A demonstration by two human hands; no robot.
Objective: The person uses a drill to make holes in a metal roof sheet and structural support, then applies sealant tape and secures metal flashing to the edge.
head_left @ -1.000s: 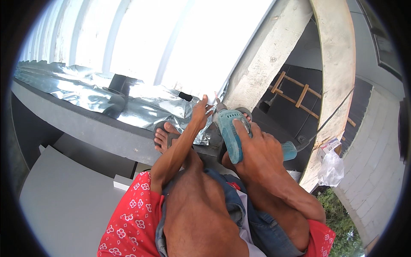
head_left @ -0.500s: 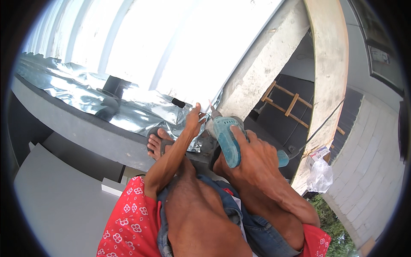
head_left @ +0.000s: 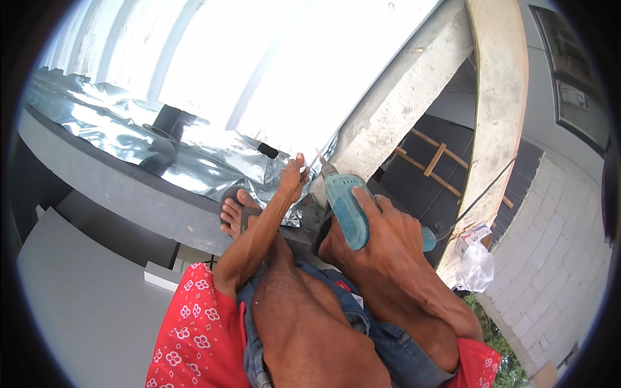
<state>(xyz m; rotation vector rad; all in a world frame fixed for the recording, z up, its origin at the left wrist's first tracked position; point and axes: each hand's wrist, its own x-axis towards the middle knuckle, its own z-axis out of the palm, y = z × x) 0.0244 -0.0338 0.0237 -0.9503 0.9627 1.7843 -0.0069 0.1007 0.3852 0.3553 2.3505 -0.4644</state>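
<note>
My right hand (head_left: pixel 391 233) is wrapped around the handle of a teal power drill (head_left: pixel 346 207). The drill's thin bit points away from me, its tip beside the lower corner of a bright white ribbed sheet (head_left: pixel 213 71). Just left of the bit, my left hand (head_left: pixel 293 178) has its fingers apart at the sheet's lower edge, with nothing visible in them. Beneath that edge lies crinkled silver foil (head_left: pixel 217 171). A small black piece (head_left: pixel 267 150) sits on the foil near my left fingers. Glare washes out much of the sheet.
My sandalled foot (head_left: pixel 239 210) rests on a grey ledge (head_left: pixel 187 223). A concrete beam (head_left: pixel 401 97) and a pale curved band (head_left: pixel 499 97) frame a drop on the right, with a wooden ladder (head_left: pixel 436 158) below. A plastic bag (head_left: pixel 475 266) and a cable (head_left: pixel 486 187) are nearby.
The view has shifted slightly. Both hands and the drill keep nearly the same places at the sheet's corner.
</note>
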